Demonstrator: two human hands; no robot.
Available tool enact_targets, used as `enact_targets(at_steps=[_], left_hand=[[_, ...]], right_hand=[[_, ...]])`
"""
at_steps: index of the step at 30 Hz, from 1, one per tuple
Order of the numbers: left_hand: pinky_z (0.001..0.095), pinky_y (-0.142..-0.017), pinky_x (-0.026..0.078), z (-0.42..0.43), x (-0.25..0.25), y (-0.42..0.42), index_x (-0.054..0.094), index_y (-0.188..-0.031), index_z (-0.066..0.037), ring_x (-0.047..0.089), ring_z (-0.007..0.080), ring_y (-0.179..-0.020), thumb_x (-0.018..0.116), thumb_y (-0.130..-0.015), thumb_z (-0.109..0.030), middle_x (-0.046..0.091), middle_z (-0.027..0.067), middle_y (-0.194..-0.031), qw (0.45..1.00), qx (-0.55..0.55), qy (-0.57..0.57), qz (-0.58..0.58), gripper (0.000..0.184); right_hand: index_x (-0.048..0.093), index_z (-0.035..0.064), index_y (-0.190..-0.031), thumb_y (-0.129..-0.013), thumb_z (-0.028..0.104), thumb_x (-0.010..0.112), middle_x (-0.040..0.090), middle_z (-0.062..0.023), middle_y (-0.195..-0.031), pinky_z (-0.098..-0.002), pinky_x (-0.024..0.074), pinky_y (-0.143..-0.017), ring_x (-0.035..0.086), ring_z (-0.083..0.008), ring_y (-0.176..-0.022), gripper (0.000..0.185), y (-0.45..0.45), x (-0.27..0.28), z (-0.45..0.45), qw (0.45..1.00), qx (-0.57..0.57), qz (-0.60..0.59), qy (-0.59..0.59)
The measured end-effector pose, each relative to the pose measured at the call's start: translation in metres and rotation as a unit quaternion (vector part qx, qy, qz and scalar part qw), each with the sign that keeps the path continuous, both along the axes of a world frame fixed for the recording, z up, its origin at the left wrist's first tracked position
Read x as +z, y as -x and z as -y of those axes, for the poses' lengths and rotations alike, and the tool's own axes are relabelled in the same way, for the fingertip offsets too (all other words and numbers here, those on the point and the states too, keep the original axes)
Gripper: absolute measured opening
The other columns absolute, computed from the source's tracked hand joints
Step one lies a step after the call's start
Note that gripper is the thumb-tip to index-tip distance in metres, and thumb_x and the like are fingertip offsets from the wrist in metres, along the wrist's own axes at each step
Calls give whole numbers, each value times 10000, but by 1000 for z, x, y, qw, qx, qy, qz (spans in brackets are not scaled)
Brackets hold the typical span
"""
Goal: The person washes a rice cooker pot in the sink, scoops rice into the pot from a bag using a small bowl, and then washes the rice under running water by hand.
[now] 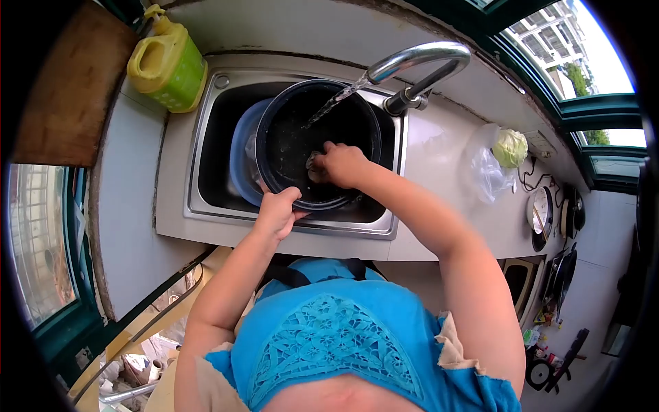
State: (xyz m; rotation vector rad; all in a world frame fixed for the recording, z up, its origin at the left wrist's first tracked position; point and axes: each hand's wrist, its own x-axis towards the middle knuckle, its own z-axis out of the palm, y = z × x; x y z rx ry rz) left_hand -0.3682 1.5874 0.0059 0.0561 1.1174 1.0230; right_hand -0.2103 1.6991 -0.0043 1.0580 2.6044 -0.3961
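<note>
A round black pot (288, 137) is tilted in the sink, and water runs into it from the curved metal faucet (439, 51). My left hand (276, 211) grips the pot's near rim, thumb over the edge. Inside the pot, my right hand (340, 165) is closed around a crumpled greyish scouring pad or cloth (316, 167), partly hidden by the fingers, against the inner wall. A blue basin (241, 154) sits beneath and to the left of the pot, mostly covered by it.
The steel sink (199, 178) is set into a pale counter. At its upper left stands a yellow-green detergent jug (175, 72). Right of the faucet lie a clear plastic bag (489, 168) and a cabbage (510, 148). Farther right is a white bowl (540, 206) with chopsticks.
</note>
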Motion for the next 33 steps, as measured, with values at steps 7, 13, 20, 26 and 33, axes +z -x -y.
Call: enact_targets(at_steps=[7,13,20,26,33], left_hand=[[448,-706,528,-15,19,10,527,-1047,-27,600,263,-863,520,-775,25,593,108,-940,989,52,-27,-132,276],[455,-724,537,-3,20,13,488,-1081,3,600,278,-880,517,-786,19,570,146,-981,997,1,25,-73,297],[514,-815,536,1,8,-4,517,-962,113,603,333,-913,496,-801,38,563,210,-1003,997,-36,62,9,179],[510,-796,536,-8,26,-3,489,-1021,119,605,311,-911,502,-800,44,562,202,-1031,997,-71,24,32,234],[515,-818,532,-10,28,-10,502,-907,134,606,343,-900,504,-796,43,557,227,-996,995,-66,73,-10,143]], right_hand=[[535,53,-1060,-770,78,560,494,-268,-1078,-413,544,-643,633,-366,-723,293,50,-10,-16,954,-193,-201,-113],[512,34,-1089,-804,114,544,543,-270,-1051,-437,510,-703,616,-405,-796,297,49,-15,-32,834,-421,-355,30],[491,40,-1128,-813,66,600,578,-92,-1024,-305,427,-855,539,-196,-959,334,61,-11,-15,646,-391,-594,279],[534,46,-1020,-732,64,705,593,-102,-944,-315,476,-770,585,-227,-874,335,37,-4,8,811,-107,-492,298],[448,36,-1102,-883,35,556,568,-77,-982,-324,498,-790,581,-181,-897,244,56,7,-30,345,-450,-766,302]])
